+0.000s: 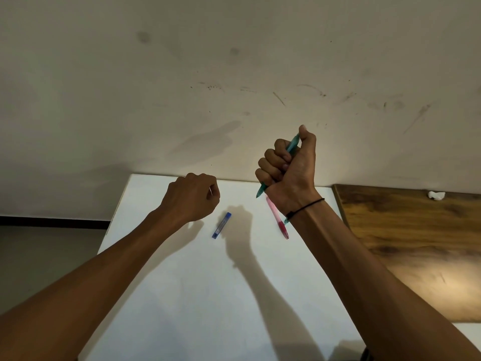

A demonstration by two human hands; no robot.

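The right hand (289,173) is raised above the white surface (208,295), forearm sloping up. Its fingers are curled in a fist round a teal mechanical pencil (292,144), and the thumb is set on the upper end. The translucent plastic barrel is tilted, with its tip poking out below the fist. A black cord bracelet (304,208) circles the wrist.

The left hand (191,198) hovers lower, knuckles up and fingers curled, pinching a thin stick (210,191) too small to identify.

On the smooth surface between the hands lies a slim, rectangular blue lead case (221,225). A pink mechanical pencil (277,218) with a red grip lies partly behind the right wrist. A grained wooden table (416,243) adjoins on the right.
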